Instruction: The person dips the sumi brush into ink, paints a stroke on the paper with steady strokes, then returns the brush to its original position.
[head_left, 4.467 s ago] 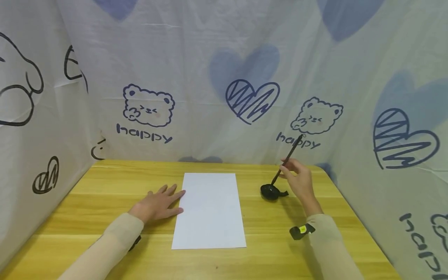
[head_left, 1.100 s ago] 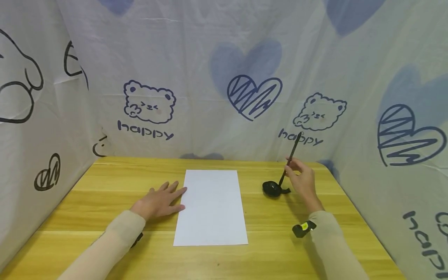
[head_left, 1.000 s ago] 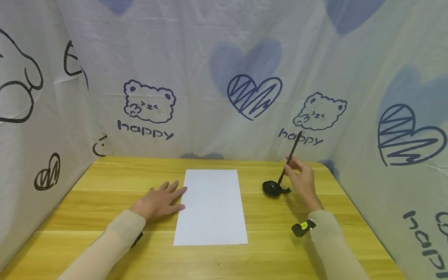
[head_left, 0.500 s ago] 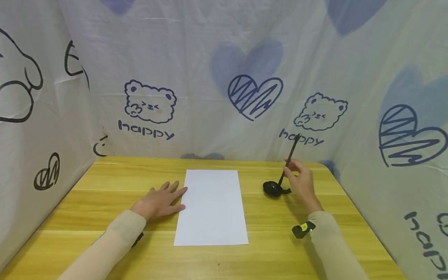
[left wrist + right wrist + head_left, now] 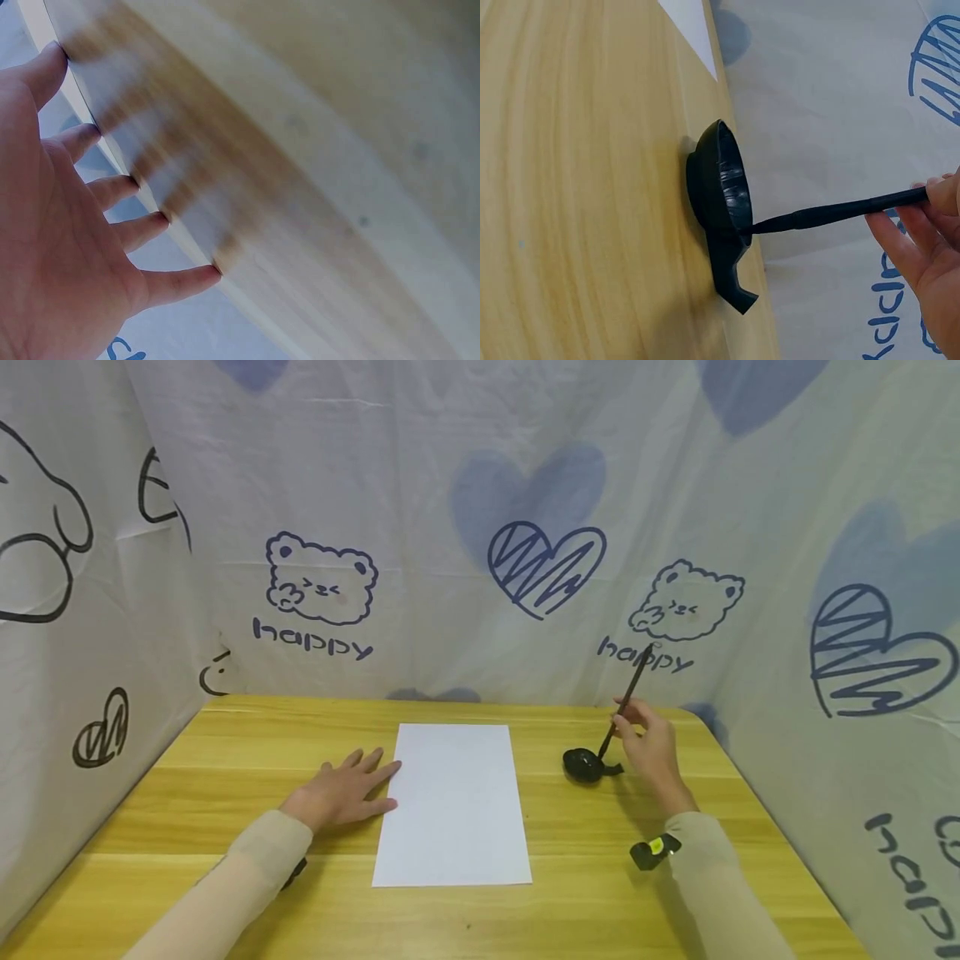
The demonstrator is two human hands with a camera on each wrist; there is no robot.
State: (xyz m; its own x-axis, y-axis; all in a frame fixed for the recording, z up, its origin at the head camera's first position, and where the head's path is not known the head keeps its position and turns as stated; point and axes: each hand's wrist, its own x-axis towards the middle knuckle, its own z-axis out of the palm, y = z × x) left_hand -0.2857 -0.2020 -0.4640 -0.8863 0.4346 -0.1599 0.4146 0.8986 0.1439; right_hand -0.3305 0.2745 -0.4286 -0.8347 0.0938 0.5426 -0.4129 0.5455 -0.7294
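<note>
"What's it all made of? Set a dial over the paper, twelve at the far side."

"The sheet of paper (image 5: 453, 806) is white, rectangular and flat. It lies on a yellow wooden table (image 5: 390, 927) with streaky grain. A glossy black plastic-looking dish (image 5: 582, 766), round with a short crooked stem, sits between two and three o'clock. At twelve hangs a creased pale cloth (image 5: 420, 485) printed with blue hearts and bears."

"And the edges, the room to move?"

"A strip of wood separates the paper's right edge from the dish. The paper's far edge lies near the table's far edge; a broader stretch of wood reaches out past nine o'clock."

"Hands?"

"At nine, the left hand (image 5: 337, 795) is spread loose, gripping nothing, thumb and index finger touching the paper's left edge. Past the dish, the right hand (image 5: 648, 747) pinches a slim dark brush (image 5: 829, 216)."

"How does that look?"

"Thin-handled, tapering to a dark point at the dish's rim, near the stem. It leans, its upper end toward one o'clock. I can't tell whether the tip is wet."
</note>
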